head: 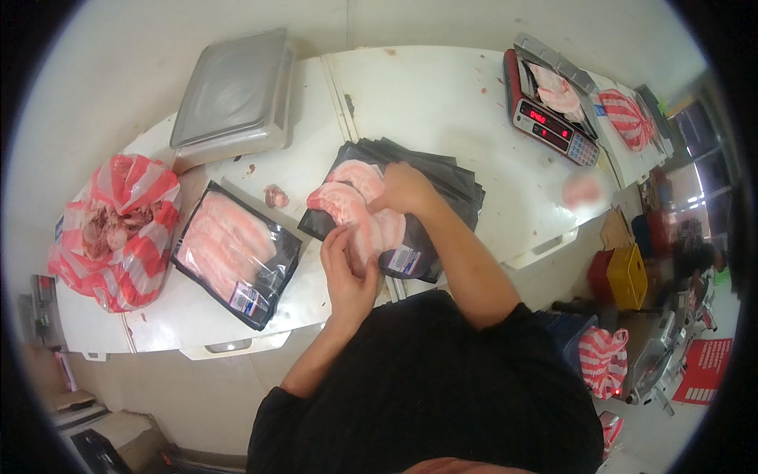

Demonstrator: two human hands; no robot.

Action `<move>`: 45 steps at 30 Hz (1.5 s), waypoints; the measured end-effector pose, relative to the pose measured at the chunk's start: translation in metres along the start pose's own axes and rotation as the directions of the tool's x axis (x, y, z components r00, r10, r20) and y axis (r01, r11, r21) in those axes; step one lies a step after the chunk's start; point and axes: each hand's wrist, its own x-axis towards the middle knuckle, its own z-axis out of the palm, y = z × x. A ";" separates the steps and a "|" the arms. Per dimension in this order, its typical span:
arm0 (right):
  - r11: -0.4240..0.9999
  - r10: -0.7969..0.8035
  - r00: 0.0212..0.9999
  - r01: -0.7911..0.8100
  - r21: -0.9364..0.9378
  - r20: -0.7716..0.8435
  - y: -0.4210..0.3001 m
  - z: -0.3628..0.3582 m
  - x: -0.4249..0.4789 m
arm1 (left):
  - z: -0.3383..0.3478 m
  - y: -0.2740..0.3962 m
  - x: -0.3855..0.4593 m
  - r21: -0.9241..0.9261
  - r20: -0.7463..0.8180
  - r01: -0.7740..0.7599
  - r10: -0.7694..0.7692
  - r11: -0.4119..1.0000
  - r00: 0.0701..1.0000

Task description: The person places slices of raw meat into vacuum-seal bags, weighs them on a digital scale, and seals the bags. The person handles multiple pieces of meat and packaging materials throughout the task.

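Several pale pink slices of raw, fatty meat (349, 204) overlap on a stack of black plastic packaging bags (438, 172) in front of me. My left hand (346, 269) is at the near end of the slices, with its thumb and fingers around the lower end of one. My right hand (405, 189) reaches over the stack from the right. Its thumb touches the slices, and its other fingertips are partly hidden. A labelled black pack with a clear front (228, 246) lies to the left, filled with similar slices.
A red-and-white striped bag of meat pieces (115, 237) sits far left, below a metal-topped platform (231, 89). A meat scrap (276, 196) lies on the white table (408, 89). Back right, a red digital scale (551, 127) bears meat; another striped bag (626, 118) is beyond.
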 end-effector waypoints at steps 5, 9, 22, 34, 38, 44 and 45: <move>0.999 0.039 0.976 -0.036 0.014 -0.216 -0.011 0.001 -0.019 | 0.000 -0.007 0.001 0.042 -0.003 -0.031 0.032 0.999 0.999; 0.999 0.027 0.942 -0.017 0.032 -0.335 -0.019 0.005 -0.035 | -0.002 -0.002 0.003 -0.007 0.008 -0.026 0.026 1.000 1.000; 0.991 -0.120 0.760 0.126 -0.037 -0.639 -0.010 0.041 -0.024 | -0.005 -0.004 0.003 -0.040 0.063 -0.044 0.047 0.998 0.997; 0.106 -0.224 0.938 0.295 0.950 -0.266 0.005 -0.017 -0.056 | 0.005 -0.013 -0.002 0.000 0.019 -0.026 0.026 1.000 0.999; 0.077 -0.140 0.897 0.432 0.898 -0.420 0.037 -0.092 -0.096 | 0.004 -0.021 -0.006 0.031 -0.015 -0.059 0.060 0.998 0.998; 0.413 0.257 0.493 0.722 0.555 -0.831 0.147 -0.253 -0.123 | 0.005 -0.012 -0.004 0.050 -0.016 0.002 -0.001 0.999 1.000; 0.426 0.309 0.460 0.715 0.554 -0.832 0.167 -0.271 -0.122 | 0.006 -0.011 -0.003 0.074 -0.019 -0.002 0.004 0.997 1.000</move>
